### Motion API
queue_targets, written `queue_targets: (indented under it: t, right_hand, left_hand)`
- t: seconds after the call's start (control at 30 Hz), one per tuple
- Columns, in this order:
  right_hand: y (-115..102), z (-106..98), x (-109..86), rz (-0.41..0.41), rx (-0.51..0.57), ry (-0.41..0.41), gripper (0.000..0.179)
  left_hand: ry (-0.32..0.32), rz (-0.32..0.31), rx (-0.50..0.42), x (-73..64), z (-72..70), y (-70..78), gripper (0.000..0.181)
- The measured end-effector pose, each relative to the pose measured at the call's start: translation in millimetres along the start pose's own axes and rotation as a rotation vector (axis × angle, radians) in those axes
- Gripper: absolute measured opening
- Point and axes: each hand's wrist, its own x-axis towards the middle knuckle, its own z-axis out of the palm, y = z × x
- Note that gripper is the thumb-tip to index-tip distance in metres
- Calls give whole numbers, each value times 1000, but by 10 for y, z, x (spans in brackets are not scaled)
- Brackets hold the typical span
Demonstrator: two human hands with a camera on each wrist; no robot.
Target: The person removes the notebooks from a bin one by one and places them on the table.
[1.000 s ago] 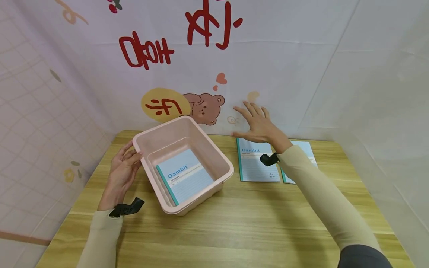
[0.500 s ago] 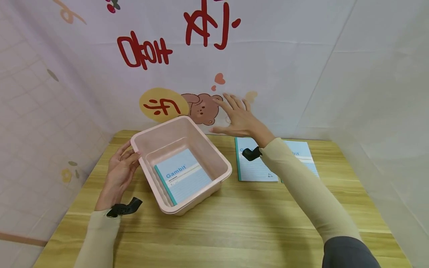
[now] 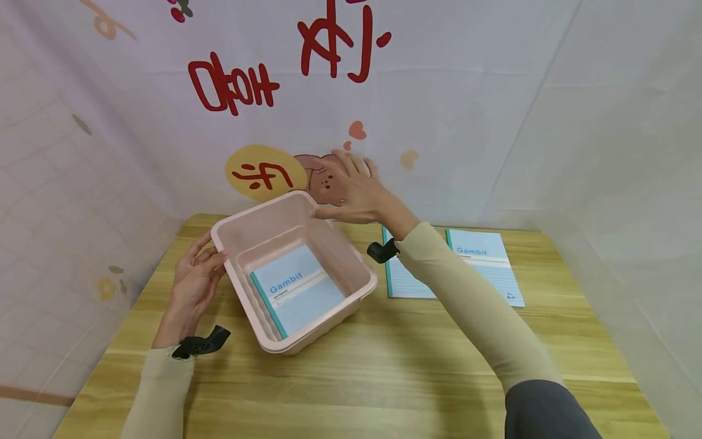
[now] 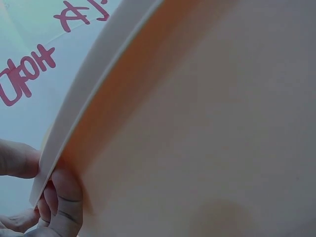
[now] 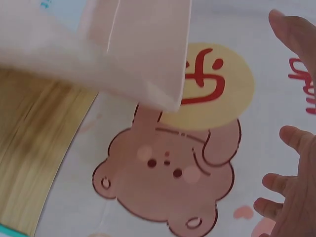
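Observation:
A pink plastic basin (image 3: 334,277) is on the table, turned at an angle. Flat on its floor lies a light blue Gambit notebook (image 3: 298,289) with a green spine. My left hand (image 3: 194,277) pinches the basin's left rim; the left wrist view shows the thumb (image 4: 19,159) on one side and curled fingers (image 4: 66,200) on the other. Near the basin's far right corner, my right hand (image 3: 356,192) is raised with spread fingers and holds nothing. Whether it touches the rim, I cannot tell. Two more Gambit notebooks, one partly behind the right forearm (image 3: 408,280) and one further right (image 3: 485,262), lie on the table.
The wooden table (image 3: 340,390) meets a white printed backdrop (image 3: 455,122) at its far edge, with a bear drawing (image 5: 168,170). White sheets hang along the left (image 3: 60,201) and right (image 3: 620,201) sides.
My right hand has moved left, from above the notebooks to the basin's far right corner, fingers still spread. The left hand has kept its hold on the rim.

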Motion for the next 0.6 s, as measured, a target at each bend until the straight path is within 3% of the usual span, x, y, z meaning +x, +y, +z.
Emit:
queue_targets:
  t: [0.3, 0.6]
  right_hand:
    - [-329, 151, 169, -18, -3, -17, 101]
    - [-558, 392, 253, -17, -50, -88, 105]
  left_hand:
    - [-31, 36, 42, 4, -62, 31, 73]
    - [-31, 27, 24, -18, -44, -7, 70]
